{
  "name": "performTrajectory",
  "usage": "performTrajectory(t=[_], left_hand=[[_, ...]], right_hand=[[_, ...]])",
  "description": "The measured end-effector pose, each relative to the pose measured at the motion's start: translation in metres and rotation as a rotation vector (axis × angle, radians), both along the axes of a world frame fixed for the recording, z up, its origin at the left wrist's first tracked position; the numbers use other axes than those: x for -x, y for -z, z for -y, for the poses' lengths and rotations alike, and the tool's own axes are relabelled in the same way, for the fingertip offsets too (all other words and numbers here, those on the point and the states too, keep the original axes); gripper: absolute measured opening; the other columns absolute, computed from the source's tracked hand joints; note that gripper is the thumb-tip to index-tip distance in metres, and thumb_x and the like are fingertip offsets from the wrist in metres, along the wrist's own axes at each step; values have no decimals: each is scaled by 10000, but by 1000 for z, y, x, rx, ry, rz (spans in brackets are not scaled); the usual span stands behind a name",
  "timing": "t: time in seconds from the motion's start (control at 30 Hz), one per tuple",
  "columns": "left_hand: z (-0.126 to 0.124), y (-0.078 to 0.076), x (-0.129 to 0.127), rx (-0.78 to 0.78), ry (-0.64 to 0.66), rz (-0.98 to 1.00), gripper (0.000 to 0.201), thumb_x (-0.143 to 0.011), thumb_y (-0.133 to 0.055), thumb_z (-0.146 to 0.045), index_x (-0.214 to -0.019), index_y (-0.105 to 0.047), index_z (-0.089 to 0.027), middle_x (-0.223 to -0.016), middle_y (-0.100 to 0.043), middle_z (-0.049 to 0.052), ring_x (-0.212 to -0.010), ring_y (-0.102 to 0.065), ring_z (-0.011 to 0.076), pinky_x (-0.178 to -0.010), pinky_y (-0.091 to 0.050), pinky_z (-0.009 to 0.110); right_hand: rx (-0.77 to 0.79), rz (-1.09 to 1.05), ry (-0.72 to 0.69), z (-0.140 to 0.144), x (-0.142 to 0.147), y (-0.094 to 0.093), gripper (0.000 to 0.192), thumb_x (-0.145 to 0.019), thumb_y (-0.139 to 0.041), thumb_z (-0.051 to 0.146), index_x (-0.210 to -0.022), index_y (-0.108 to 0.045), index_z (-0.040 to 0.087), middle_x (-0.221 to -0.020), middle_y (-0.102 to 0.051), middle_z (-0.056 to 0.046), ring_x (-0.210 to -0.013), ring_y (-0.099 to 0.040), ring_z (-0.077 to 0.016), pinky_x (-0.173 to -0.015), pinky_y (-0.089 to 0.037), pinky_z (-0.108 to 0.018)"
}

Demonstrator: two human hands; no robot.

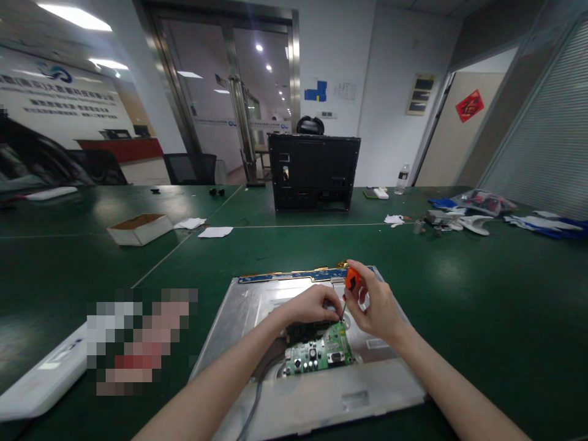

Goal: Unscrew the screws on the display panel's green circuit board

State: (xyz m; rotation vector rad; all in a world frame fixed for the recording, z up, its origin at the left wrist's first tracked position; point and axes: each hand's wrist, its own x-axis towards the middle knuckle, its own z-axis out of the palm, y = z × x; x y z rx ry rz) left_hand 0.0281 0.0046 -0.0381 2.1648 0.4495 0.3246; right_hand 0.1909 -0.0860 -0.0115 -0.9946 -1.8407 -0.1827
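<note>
Right hand [374,306] grips the orange-handled screwdriver [350,283] upright on the green circuit board [321,352]; left hand [310,304], fingers curled, steadies it—keep it vertical.

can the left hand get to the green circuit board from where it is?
Probably yes. The left hand rests right at the top edge of the green circuit board, which lies bare on the metal panel; the right hand's screwdriver stands beside it.

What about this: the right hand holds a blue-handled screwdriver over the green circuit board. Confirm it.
Wrong on colour. In the head view the right hand holds an orange-handled screwdriver, its tip over the green circuit board.
</note>
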Motion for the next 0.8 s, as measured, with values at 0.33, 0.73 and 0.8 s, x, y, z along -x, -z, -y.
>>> performTrajectory(t=[0.33, 0.73, 0.8], left_hand=[[2, -2, 0, 39, -22, 5, 133, -676, -665, -54, -769, -704, -140, -742, -643, -26, -714, -561, 132, -702, -414, 210], [-1, 2, 0, 27, -5, 18, 121, -693, -666, -81, -783, -713, -146, -758, -655, -18, -744, -571, 144, -715, -421, 213], [0, 1, 0, 30, -13, 15, 121, -690, -666, -77, -778, -712, -146, -757, -653, -19, -734, -568, 139, -707, -422, 208]], right_hand=[[-55, 34, 52, -4, -1, 4, 421, -878, -546, 239, -1275, -412, 200, -636, -523, 60, -456, -475, -92, -446, -369, -199], [-13, 7, 1, -1, 0, 0, 484, -865, -503, 188, -1332, -376, 197, -648, -556, 46, -483, -527, -110, -465, -424, -221], [-32, 0, 18, -3, 0, 2, 455, -871, -526, 205, -1307, -393, 203, -643, -550, 51, -463, -508, -102, -446, -402, -210]])
